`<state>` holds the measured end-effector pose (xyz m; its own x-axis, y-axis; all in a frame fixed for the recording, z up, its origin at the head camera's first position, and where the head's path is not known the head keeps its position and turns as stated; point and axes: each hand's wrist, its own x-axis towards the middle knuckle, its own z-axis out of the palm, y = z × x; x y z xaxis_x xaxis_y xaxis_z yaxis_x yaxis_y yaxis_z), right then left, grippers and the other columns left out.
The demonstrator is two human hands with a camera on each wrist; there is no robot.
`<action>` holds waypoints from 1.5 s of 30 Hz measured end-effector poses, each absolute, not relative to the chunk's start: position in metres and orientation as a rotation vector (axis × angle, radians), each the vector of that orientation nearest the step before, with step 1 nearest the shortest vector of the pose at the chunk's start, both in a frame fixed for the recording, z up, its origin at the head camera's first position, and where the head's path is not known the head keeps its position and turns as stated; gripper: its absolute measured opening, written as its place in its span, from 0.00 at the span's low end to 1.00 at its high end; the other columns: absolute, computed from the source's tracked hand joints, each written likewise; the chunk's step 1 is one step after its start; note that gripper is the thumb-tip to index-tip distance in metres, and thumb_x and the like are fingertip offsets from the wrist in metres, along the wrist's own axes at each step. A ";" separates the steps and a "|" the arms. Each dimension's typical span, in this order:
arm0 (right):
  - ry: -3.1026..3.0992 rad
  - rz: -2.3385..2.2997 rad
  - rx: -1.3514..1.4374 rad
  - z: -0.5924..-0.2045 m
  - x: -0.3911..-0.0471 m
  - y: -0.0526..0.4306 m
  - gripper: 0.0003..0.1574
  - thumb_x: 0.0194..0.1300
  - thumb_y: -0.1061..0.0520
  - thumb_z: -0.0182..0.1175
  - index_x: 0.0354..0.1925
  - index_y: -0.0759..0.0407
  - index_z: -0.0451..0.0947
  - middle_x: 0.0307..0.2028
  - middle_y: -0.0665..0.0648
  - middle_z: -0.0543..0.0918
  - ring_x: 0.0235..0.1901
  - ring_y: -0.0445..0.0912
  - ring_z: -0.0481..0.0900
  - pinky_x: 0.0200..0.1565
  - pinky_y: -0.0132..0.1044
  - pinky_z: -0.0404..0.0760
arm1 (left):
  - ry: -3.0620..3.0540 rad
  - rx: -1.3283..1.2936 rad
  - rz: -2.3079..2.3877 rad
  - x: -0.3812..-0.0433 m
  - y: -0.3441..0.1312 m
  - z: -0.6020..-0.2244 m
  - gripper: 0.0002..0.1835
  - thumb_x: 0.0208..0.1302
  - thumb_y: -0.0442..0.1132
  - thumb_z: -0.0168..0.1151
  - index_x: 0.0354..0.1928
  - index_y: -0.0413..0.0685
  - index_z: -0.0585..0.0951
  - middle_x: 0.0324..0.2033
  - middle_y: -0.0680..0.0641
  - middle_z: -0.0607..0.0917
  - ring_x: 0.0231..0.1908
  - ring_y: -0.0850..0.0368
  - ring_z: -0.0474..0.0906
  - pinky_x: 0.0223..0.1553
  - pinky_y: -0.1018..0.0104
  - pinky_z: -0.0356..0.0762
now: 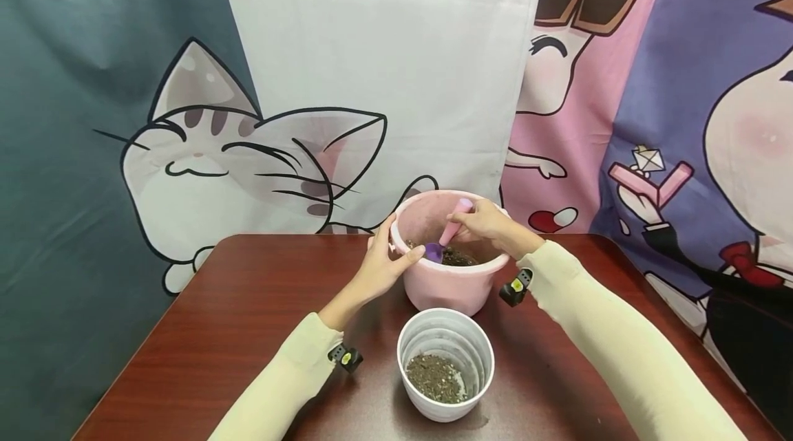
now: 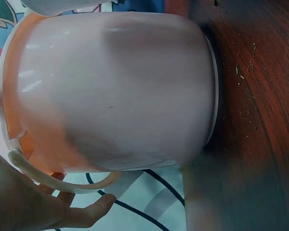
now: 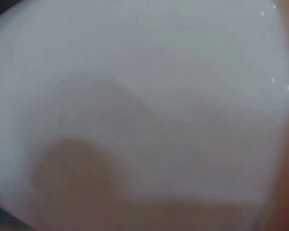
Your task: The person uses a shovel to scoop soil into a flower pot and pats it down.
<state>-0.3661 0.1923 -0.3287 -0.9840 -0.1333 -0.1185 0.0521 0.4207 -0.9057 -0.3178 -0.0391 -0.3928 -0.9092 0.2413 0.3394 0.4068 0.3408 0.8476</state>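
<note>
A pink bucket (image 1: 447, 289) with dark soil (image 1: 460, 259) inside stands near the far edge of the table. My left hand (image 1: 379, 263) grips the left side of its rim, thumb over the top edge; in the left wrist view its fingers are by the bucket's curved handle (image 2: 62, 185). Inside the bucket, my right hand (image 1: 492, 224) holds a small shovel (image 1: 456, 224) by its pink handle, with the purple scoop end tilted down at the soil. A blurred pale surface fills the right wrist view.
A white ribbed pot (image 1: 441, 411) holding some crumbly soil (image 1: 434, 378) stands in front of the bucket. Bits of debris (image 2: 245, 77) lie on the brown wooden table (image 1: 260, 331). Behind it hangs a cartoon-printed cloth (image 1: 372, 49).
</note>
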 end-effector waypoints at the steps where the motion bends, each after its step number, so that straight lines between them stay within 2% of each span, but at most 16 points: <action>1: 2.485 -1.617 -0.062 -0.328 -0.366 0.193 0.17 0.70 0.60 0.60 0.43 0.77 0.80 0.30 0.67 0.87 0.34 0.54 0.88 0.42 0.42 0.84 | -2.442 -0.598 -1.615 -0.318 -0.039 -0.393 0.54 0.57 0.66 0.66 0.77 0.50 0.53 0.66 0.36 0.65 0.63 0.44 0.58 0.62 0.43 0.62; 10: 2.221 -1.853 -0.076 -0.322 -0.360 0.199 0.14 0.71 0.63 0.56 0.41 0.78 0.75 0.33 0.74 0.85 0.35 0.57 0.88 0.44 0.46 0.82 | -2.439 -0.597 -1.612 -0.318 -0.038 -0.393 0.53 0.57 0.65 0.67 0.77 0.50 0.54 0.67 0.37 0.65 0.63 0.44 0.57 0.61 0.42 0.63; 18: 2.140 -1.930 -0.055 -0.318 -0.357 0.202 0.11 0.72 0.65 0.54 0.38 0.76 0.76 0.30 0.72 0.86 0.30 0.54 0.88 0.43 0.46 0.83 | -2.450 -0.582 -1.599 -0.318 -0.038 -0.394 0.54 0.57 0.66 0.66 0.77 0.51 0.54 0.63 0.36 0.66 0.61 0.44 0.58 0.60 0.43 0.63; 24: 2.083 -1.964 -0.031 -0.314 -0.355 0.205 0.11 0.72 0.65 0.54 0.41 0.77 0.74 0.28 0.67 0.86 0.30 0.52 0.88 0.44 0.45 0.82 | -2.446 -0.592 -1.591 -0.317 -0.038 -0.395 0.53 0.57 0.66 0.66 0.78 0.51 0.54 0.68 0.39 0.65 0.62 0.44 0.58 0.61 0.43 0.63; 33: 2.017 -2.016 -0.004 -0.307 -0.351 0.217 0.09 0.72 0.65 0.53 0.40 0.74 0.74 0.30 0.66 0.87 0.33 0.53 0.88 0.49 0.46 0.81 | -2.455 -0.591 -1.591 -0.317 -0.038 -0.394 0.53 0.58 0.66 0.66 0.78 0.52 0.53 0.72 0.41 0.60 0.67 0.42 0.55 0.64 0.41 0.59; 40: 1.933 -2.056 -0.057 -0.304 -0.351 0.229 0.08 0.74 0.66 0.50 0.42 0.75 0.69 0.32 0.69 0.86 0.35 0.54 0.88 0.49 0.43 0.80 | -2.451 -0.584 -1.596 -0.316 -0.038 -0.396 0.53 0.59 0.64 0.66 0.78 0.53 0.52 0.72 0.41 0.59 0.66 0.42 0.55 0.64 0.41 0.59; 45: 1.905 -2.088 -0.076 -0.303 -0.350 0.235 0.08 0.74 0.65 0.50 0.42 0.74 0.70 0.32 0.67 0.87 0.36 0.54 0.88 0.50 0.42 0.80 | -2.445 -0.594 -1.580 -0.317 -0.038 -0.396 0.53 0.59 0.64 0.66 0.78 0.52 0.52 0.72 0.40 0.60 0.65 0.41 0.57 0.64 0.41 0.60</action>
<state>-0.3500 0.2352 -0.3028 -0.9495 -0.2636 -0.1700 0.1934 -0.0654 -0.9789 -0.3166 -0.0380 -0.3964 -0.9061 0.2365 0.3508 0.4170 0.3588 0.8351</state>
